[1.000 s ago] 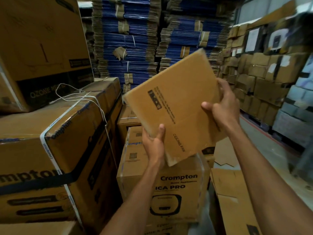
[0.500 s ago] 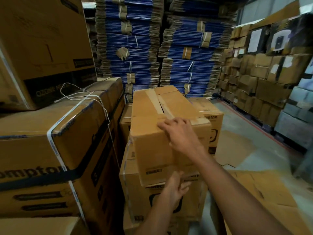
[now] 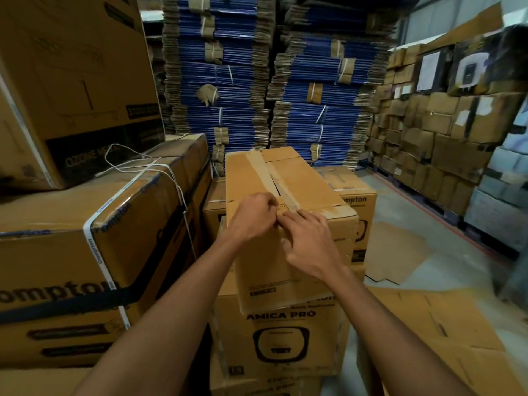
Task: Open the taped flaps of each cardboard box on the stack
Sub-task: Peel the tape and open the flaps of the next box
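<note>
Top box (image 3: 300,178) | left hand (image 3: 254,217) grip pinched the tape (image 3: 264,178) end; right hand (image 3: 310,244) grip: couldn't tell | risk: tape might shred, or a tug drag the box off its stack (image 3: 280,338).

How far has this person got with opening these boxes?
Early on. Done: nothing on the top box; its flaps lie shut under the tape. In hand: the left hand pinches the tape's near end, the right hand rests beside it. Left: peel it, lift the flaps, then the AMICA PRO box beneath.
</note>
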The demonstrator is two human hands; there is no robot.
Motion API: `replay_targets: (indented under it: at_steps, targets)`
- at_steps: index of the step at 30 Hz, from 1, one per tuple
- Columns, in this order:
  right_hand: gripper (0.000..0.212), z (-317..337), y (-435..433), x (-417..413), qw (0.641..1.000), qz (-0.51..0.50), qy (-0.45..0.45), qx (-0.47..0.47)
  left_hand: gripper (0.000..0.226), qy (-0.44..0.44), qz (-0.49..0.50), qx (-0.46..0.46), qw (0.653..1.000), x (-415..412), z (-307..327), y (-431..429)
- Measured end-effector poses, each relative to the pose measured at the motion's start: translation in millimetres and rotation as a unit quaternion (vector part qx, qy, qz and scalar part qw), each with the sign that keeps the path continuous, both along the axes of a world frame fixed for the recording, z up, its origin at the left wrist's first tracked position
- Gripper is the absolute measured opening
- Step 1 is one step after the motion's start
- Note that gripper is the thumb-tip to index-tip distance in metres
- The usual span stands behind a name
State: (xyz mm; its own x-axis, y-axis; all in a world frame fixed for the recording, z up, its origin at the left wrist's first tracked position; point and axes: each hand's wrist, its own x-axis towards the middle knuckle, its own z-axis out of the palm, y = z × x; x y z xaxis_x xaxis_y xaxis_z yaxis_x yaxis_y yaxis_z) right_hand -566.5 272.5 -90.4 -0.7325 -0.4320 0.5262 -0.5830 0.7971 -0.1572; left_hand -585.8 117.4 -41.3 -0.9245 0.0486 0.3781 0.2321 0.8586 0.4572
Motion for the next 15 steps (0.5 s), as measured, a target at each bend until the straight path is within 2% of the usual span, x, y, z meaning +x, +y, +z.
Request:
replay_targets:
  at_steps: [2, 4, 7, 9, 12, 15]
  targets:
    - [0.036, 14, 3, -5, 0.996, 0.018, -0.046, -0.073, 0.034, -0.070, -0.017, -0.054, 0.996, -22, -5, 0]
    - [0.035, 27, 11, -14, 0.990, -0.009, -0.081, -0.114, 0.045, -0.091, -0.009, -0.096, 0.991, -36, -8, 4]
    - [0.046, 39, 19, -29, 0.988, -0.122, -0.089, -0.013, 0.058, -0.127, -0.002, -0.167, 0.978, -48, -8, 13]
    - [0.050, 45, 18, -35, 0.978, -0.164, -0.130, 0.022, 0.058, -0.156, -0.008, -0.206, 0.966, -51, -7, 14]
    - [0.042, 56, 13, -41, 0.969, -0.176, -0.155, 0.077, 0.055, -0.171, -0.008, -0.249, 0.953, -57, -10, 10]
    - [0.033, 64, 9, -44, 0.964, -0.180, -0.130, 0.146, 0.054, -0.169, 0.012, -0.244, 0.955, -60, -13, 11]
